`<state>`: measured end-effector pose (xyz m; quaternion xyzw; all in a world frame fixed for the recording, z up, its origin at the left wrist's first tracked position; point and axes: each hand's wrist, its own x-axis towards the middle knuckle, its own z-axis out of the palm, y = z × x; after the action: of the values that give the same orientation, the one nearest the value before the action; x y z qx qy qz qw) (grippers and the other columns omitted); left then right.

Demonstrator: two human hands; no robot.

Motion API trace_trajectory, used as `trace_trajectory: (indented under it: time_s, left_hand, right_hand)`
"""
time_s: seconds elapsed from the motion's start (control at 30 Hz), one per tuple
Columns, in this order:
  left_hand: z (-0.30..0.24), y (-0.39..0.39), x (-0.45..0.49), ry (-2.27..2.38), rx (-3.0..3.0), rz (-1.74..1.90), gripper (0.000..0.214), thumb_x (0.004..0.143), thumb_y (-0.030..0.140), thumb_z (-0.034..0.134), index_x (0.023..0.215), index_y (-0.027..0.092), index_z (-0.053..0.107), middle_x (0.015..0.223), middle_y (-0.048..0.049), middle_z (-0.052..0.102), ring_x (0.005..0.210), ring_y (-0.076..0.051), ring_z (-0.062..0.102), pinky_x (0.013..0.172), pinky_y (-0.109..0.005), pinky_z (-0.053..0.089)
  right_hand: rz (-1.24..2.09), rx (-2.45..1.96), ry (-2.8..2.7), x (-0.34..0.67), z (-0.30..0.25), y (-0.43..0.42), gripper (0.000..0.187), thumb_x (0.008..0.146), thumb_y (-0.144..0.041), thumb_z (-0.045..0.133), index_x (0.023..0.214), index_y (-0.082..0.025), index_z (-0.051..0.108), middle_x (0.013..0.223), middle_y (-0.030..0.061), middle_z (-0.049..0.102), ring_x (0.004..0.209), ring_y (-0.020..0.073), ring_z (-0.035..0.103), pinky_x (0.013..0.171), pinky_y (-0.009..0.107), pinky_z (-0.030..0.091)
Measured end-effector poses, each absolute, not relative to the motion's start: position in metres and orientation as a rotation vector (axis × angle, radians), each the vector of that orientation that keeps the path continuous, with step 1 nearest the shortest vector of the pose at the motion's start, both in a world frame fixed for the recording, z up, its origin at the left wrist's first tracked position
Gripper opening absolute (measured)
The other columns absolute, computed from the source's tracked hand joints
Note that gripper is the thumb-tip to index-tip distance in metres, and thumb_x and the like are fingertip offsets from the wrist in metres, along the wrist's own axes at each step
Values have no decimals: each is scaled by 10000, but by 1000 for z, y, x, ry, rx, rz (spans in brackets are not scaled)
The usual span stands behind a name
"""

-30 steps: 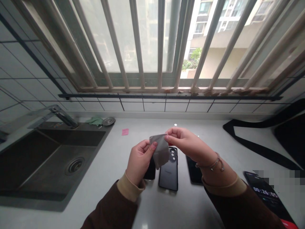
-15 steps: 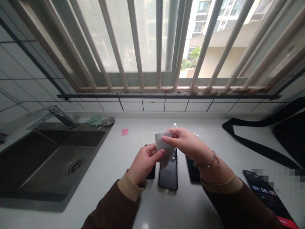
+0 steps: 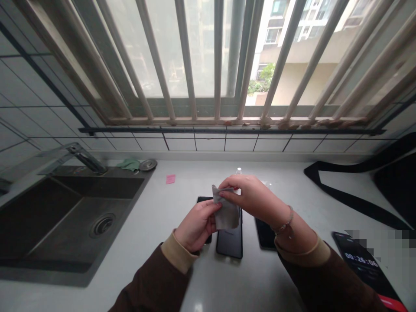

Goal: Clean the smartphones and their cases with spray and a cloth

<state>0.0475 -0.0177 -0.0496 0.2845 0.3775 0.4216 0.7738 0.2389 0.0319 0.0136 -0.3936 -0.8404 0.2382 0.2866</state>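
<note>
A small grey cloth (image 3: 228,218) is held up over the counter between my two hands. My left hand (image 3: 195,225) pinches its left side. My right hand (image 3: 251,194) grips the upper edge with thumb and fingers, and the top is folded over there. Directly beneath lies a dark phone (image 3: 229,245), its upper part covered by the cloth. Another dark phone (image 3: 204,199) lies to the left, mostly behind my left hand. A third black phone (image 3: 265,234) rests by my right wrist, partly covered by it.
On the left is a sink (image 3: 81,277) with a faucet (image 3: 87,159), a green rag (image 3: 129,164) and a metal strainer (image 3: 148,164). A pink note (image 3: 170,179) lies on the counter. To the right are a black strap (image 3: 344,197) and a phone showing a timer (image 3: 360,264). Window bars stand behind.
My right hand has come slightly down and folded the cloth's top edge. My left fingers have shifted on the cloth, which now hangs squarer. The timer has gone up one second.
</note>
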Motion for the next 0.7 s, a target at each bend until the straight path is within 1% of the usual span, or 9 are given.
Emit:
trace_trajectory:
  time_s: [0.07,0.17,0.3,0.4,0.47,0.57,0.63,0.7]
  left_hand:
    - [-48,-16,46,807,529,951,170,939,212,671,1057,115,745,1026,-149,793,824,-210,751,761,-343,633]
    - [-45,-14,43,778,457,987,157,950,179,613,984,108,749,1007,-144,796,850,-208,758,786,-323,634]
    - [-43,-11,41,726,412,1004,200,951,159,564,949,102,755,928,-123,793,789,-180,742,782,-282,620]
    - [-42,-8,39,684,396,1028,266,943,151,493,914,102,753,893,-120,789,744,-182,728,791,-309,624]
    - [-41,-6,37,671,383,1026,302,952,184,468,882,100,750,872,-132,785,724,-191,722,767,-317,625]
    - [-41,-6,36,663,355,1015,314,991,265,513,871,101,753,851,-128,783,674,-168,701,701,-277,612]
    - [-40,-7,36,685,364,1045,219,976,223,596,895,105,762,865,-104,787,698,-144,705,706,-235,601]
    - [-41,-8,38,720,425,1090,128,934,129,652,960,107,776,941,-96,798,793,-145,729,752,-219,598]
  right_hand:
    - [602,-980,-2310,238,15,30,85,953,-194,727,995,-244,781,976,17,765,898,170,679,817,290,483]
    - [578,-941,-2387,238,18,27,131,962,-174,704,1024,-253,787,1029,34,757,930,184,687,829,296,501]
    - [589,-801,-2491,237,22,21,179,967,-148,688,1056,-262,793,1080,48,745,957,187,685,855,302,512]
    - [553,-761,-2556,237,24,20,190,940,-125,716,1029,-269,800,1108,52,742,961,193,683,855,310,510]
    - [501,-775,-2600,236,24,19,185,931,-118,724,998,-271,805,1112,52,744,960,200,681,855,321,508]
    - [453,-796,-2637,236,24,18,188,926,-109,722,971,-271,807,1125,49,746,964,207,682,865,329,509]
    - [465,-797,-2636,237,25,16,190,920,-109,728,977,-273,806,1138,49,743,978,206,683,877,329,515]
    - [517,-789,-2598,239,27,15,164,910,-178,778,1039,-278,799,1176,56,734,1028,218,682,912,336,523]
